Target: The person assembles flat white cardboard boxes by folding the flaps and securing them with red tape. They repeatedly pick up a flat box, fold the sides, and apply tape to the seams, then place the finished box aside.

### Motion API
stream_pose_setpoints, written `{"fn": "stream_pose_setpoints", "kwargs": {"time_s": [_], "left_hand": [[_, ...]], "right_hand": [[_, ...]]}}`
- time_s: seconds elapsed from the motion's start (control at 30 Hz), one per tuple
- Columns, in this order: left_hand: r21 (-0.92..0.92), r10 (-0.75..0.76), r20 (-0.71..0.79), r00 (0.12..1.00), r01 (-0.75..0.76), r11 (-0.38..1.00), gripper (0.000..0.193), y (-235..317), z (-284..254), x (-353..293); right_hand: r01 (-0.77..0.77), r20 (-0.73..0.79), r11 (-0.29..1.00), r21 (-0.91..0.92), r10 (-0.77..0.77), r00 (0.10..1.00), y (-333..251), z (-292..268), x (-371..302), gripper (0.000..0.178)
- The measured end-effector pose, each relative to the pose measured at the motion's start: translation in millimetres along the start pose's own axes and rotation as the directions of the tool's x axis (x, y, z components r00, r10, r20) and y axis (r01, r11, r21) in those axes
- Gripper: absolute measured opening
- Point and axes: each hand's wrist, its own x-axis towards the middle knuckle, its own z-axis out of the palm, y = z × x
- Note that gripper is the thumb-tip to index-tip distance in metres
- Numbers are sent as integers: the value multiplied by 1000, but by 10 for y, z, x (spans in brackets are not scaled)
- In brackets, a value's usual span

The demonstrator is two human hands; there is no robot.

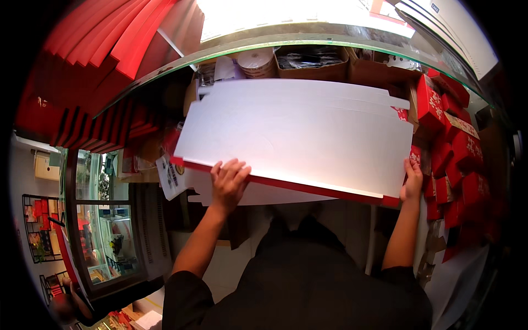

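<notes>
Red boxes [467, 149] crowd R hand [411, 180]; board [297, 132] blocks fwd; room btwn forearms [201, 245].

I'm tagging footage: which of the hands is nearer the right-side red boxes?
Right. The right hand is just left of the red boxes; the left hand, farther left, grips the white cardboard sheet.

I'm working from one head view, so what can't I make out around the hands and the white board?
In the head view:
White board: underside, turned away from the camera.
Left hand and right hand: any part beneath, hidden by the board.
Lower white sheet: mostly covered by the board.
Red boxes: outermost ones, lost in the dark rim.
Cardboard box: dark contents, too small to identify.
</notes>
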Motion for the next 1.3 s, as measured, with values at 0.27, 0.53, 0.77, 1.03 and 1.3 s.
{"fn": "stream_pose_setpoints", "kwargs": {"time_s": [0.27,0.53,0.77,1.03,1.3], "left_hand": [[-140,38,-28,999,-41,989,37,323,-158,304],[-123,-61,441,895,128,984,60,806,451,-1006],[-133,-107,393,913,171,976,50,470,367,-1309],[-160,-108,407,907,187,969,25,316,269,-1406],[41,-72,143,987,67,997,16,135,482,-1074]], "right_hand": [[-518,273,840,-158,542,795,1122,1055,-1282,22],[-672,314,706,-225,705,636,1943,1716,-1837,18],[637,731,406,-655,129,670,1445,1889,-2004,23],[960,956,143,-240,206,209,1532,2036,-1289,26],[875,879,80,-477,33,476,1676,2441,-1080,19]]}}
